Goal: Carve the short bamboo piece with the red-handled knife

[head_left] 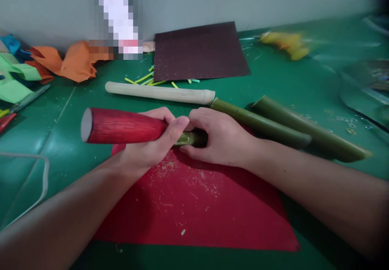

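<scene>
My left hand (152, 148) is wrapped round a carving tool with a thick red wooden handle (121, 126), its butt end pointing left. The tool's blade is hidden behind my fingers. My right hand (225, 136) grips a short green bamboo piece (197, 139) with pale lines cut into its surface. The thumb of my left hand reaches the bamboo, and both hands meet over it. Beneath them lies a red sheet (212, 213) scattered with fine pale shavings.
Two green bamboo lengths (304, 124) lie to the right, and a pale bamboo stick (158, 94) behind my hands. Farther back are a dark sheet (200, 53), yellow-green strips (148, 79), a yellow-handled tool (285, 45) and orange crumpled material (75, 61). Small rings (351, 124) are scattered right.
</scene>
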Tool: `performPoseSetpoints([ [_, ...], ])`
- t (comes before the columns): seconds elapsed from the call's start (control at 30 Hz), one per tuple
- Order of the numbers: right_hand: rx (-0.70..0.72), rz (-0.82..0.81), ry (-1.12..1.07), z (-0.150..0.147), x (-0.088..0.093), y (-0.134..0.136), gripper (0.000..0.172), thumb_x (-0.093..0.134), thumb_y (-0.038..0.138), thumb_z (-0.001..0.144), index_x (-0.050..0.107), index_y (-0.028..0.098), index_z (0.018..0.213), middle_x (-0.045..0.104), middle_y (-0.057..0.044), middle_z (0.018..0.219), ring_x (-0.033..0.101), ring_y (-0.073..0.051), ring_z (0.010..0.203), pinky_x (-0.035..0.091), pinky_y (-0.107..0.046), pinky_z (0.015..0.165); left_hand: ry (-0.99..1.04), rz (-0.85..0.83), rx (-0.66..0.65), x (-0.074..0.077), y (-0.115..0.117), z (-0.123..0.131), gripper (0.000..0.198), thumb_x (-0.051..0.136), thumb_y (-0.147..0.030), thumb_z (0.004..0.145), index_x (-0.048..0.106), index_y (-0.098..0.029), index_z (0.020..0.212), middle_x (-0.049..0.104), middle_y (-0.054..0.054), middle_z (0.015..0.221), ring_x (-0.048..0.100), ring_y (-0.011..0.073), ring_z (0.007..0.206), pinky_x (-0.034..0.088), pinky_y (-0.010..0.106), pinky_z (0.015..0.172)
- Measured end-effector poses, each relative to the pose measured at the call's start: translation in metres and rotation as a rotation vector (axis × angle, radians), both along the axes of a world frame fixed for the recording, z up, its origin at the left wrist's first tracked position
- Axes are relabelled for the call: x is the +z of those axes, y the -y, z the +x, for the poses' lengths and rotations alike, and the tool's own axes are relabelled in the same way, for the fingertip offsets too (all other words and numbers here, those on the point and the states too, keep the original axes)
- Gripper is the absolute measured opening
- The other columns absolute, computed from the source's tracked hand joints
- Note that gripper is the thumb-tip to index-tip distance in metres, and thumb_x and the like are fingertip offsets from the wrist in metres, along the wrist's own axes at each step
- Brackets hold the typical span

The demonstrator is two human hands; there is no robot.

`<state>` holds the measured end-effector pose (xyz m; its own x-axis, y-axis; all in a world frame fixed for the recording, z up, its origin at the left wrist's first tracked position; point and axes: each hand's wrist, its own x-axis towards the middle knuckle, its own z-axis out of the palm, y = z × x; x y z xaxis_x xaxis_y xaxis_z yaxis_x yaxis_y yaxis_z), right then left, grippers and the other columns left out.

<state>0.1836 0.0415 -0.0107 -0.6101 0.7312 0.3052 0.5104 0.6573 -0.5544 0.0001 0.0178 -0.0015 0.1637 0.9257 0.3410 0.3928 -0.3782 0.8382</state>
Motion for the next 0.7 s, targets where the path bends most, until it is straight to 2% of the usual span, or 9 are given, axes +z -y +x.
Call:
performPoseSetpoints([
  [0.13,-0.022,-0.012,-0.005,-0.001,0.000,0.000,0.031,0.068,0.034,0.074,0.040,0.022,0.068,0.043,0.004,0.067,0.039,-0.012,0.062,0.031,-0.028,0.060,-0.003,0.002,-0.065,-0.001,0.001,-0.003,0.034,0.064,-0.040,0.087,0.057,-0.022,0.059,0.060,-0.001,0.058,0.054,0.0111,0.054,0.048,0.024,0.054],
  [0.23,-0.032,-0.032,0.004,-0.001,-0.001,0.001,0.032,0.068,0.034,0.073,0.038,0.022,0.067,0.043,0.004,0.067,0.038,-0.011,0.062,0.030,-0.028,0.059,-0.006,-0.018,-0.079,0.001,0.001,-0.005,0.036,0.063,-0.042,0.086,0.057,-0.022,0.057,0.058,-0.001,0.055,0.053,0.0114,0.052,0.047,0.025,0.052],
  [0.37,-0.015,-0.027,-0.008,0.000,0.000,0.001,0.028,0.066,0.033,0.074,0.041,0.022,0.068,0.045,0.003,0.068,0.040,-0.012,0.062,0.031,-0.028,0.060,-0.059,-0.051,-0.117,0.006,0.002,-0.001,0.034,0.065,-0.034,0.084,0.055,-0.021,0.055,0.056,-0.002,0.053,0.052,0.0097,0.050,0.045,0.023,0.050],
  [0.43,-0.001,-0.002,-0.013,0.001,0.000,0.000,0.026,0.066,0.033,0.075,0.043,0.022,0.069,0.047,0.003,0.068,0.041,-0.012,0.063,0.033,-0.028,0.061,-0.044,-0.051,-0.053,0.005,0.002,0.004,0.032,0.066,-0.030,0.082,0.055,-0.020,0.054,0.057,-0.003,0.053,0.052,0.0091,0.049,0.045,0.022,0.049],
  [0.5,0.011,0.013,-0.007,0.001,-0.001,-0.001,0.022,0.066,0.032,0.075,0.047,0.021,0.071,0.051,0.001,0.070,0.045,-0.014,0.066,0.036,-0.029,0.063,0.018,-0.019,0.091,0.003,0.001,0.008,0.027,0.068,-0.029,0.081,0.057,-0.020,0.058,0.059,-0.004,0.057,0.054,0.0088,0.052,0.046,0.021,0.050],
  [0.57,0.021,0.019,0.004,0.000,-0.001,-0.001,0.019,0.066,0.032,0.075,0.051,0.020,0.073,0.055,-0.001,0.074,0.050,-0.016,0.071,0.039,-0.030,0.067,-0.003,0.019,0.204,0.000,-0.001,0.010,0.027,0.068,-0.031,0.083,0.057,-0.020,0.061,0.058,-0.005,0.057,0.054,0.0087,0.054,0.046,0.021,0.051],
  [0.7,0.023,0.030,0.008,-0.001,-0.002,-0.001,0.018,0.066,0.033,0.073,0.056,0.019,0.076,0.060,-0.004,0.077,0.054,-0.019,0.076,0.043,-0.032,0.071,-0.009,-0.018,0.195,0.000,-0.003,0.009,0.028,0.065,-0.032,0.087,0.055,-0.020,0.063,0.057,-0.004,0.059,0.053,0.0080,0.056,0.047,0.019,0.054],
])
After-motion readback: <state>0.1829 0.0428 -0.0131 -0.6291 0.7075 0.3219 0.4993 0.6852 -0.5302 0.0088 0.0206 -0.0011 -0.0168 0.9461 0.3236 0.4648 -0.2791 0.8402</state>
